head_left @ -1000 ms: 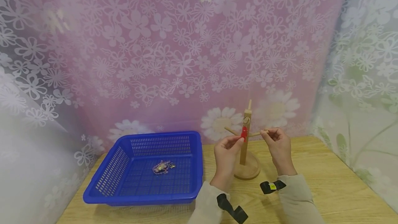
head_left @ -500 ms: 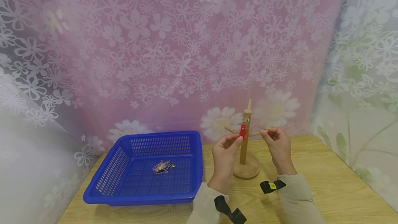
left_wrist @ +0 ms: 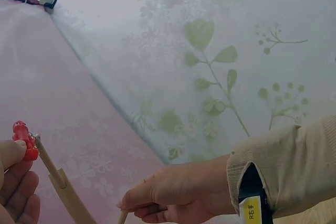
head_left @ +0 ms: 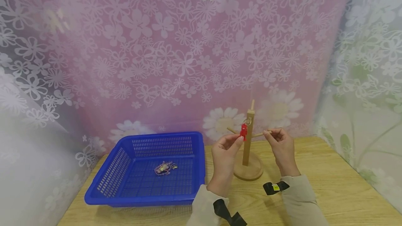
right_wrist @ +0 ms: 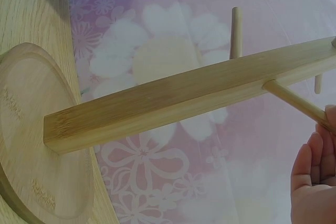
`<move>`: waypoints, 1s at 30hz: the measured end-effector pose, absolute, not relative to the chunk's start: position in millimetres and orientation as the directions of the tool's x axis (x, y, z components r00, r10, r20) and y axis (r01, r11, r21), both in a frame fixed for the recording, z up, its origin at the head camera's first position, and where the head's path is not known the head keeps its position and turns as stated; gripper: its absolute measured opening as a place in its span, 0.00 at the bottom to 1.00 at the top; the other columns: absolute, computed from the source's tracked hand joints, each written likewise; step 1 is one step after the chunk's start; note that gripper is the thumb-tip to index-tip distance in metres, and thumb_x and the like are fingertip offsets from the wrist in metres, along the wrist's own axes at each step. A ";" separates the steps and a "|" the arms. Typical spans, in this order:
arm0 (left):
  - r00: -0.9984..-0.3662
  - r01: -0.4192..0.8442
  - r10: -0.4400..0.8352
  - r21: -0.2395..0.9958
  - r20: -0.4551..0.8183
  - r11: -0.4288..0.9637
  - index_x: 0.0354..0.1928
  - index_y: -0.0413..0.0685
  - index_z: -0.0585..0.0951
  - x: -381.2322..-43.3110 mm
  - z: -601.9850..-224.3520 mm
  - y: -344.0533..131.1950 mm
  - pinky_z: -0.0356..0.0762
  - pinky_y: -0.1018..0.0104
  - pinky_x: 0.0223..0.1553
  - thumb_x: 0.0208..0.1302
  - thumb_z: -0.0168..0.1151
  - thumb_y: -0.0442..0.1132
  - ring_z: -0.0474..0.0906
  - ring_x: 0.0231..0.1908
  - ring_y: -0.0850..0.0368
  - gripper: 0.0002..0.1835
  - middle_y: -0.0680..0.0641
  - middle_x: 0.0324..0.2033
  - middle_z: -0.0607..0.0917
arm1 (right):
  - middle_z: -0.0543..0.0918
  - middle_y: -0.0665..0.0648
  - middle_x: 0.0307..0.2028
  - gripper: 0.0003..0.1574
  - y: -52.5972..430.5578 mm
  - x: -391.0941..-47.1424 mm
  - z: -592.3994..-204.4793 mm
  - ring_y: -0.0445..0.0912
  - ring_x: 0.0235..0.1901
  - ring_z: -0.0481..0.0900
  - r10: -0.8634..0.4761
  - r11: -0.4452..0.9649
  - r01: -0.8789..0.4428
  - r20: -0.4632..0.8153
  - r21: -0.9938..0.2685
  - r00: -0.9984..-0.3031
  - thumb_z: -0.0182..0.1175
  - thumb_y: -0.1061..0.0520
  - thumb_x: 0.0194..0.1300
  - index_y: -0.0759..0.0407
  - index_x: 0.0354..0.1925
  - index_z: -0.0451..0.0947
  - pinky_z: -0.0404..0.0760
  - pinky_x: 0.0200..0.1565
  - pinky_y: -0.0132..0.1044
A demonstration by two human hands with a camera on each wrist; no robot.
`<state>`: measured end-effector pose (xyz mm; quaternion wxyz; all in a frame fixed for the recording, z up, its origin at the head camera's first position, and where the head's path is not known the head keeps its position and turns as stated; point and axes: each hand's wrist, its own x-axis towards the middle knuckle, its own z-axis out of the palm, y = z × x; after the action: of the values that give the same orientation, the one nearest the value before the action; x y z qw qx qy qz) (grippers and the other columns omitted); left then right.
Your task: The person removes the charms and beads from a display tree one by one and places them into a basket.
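My left hand pinches a small red figure keychain between thumb and fingers. Its metal ring shows in front of the upper post of a wooden peg stand; whether the ring goes round a peg, I cannot tell. With thumb and fingertips, my right hand grips the end of one of the stand's side pegs. In the left wrist view the red figure appears beside the stand's top peg. The stand is upright on its round base.
A blue plastic basket stands left of the wooden stand. Inside it lies a beaded charm with a ring. All rests on a wood-grain table, with a pink flowered curtain behind.
My left hand has drawn slightly to the left with the red keychain, whose figure now sits left of the post instead of in front of it. The right hand keeps its grip on the peg.
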<state>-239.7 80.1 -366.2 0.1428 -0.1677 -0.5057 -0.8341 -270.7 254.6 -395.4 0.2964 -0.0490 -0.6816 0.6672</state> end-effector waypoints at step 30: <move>-0.930 0.368 -0.128 0.874 0.345 -0.318 0.36 0.29 0.83 -242.9 -363.1 26.3 0.77 0.70 0.37 0.54 0.70 0.34 0.80 0.31 0.63 0.13 0.52 0.27 0.86 | 0.79 0.42 0.27 0.09 253.3 -266.9 -392.0 0.36 0.28 0.75 0.454 0.107 -0.324 0.336 -0.940 -0.825 0.64 0.62 0.60 0.65 0.34 0.73 0.73 0.31 0.22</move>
<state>-242.9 26.3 -363.1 0.1540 -0.1064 -0.5632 -0.8049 -266.9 253.3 -392.0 0.2918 -0.0478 -0.6842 0.6666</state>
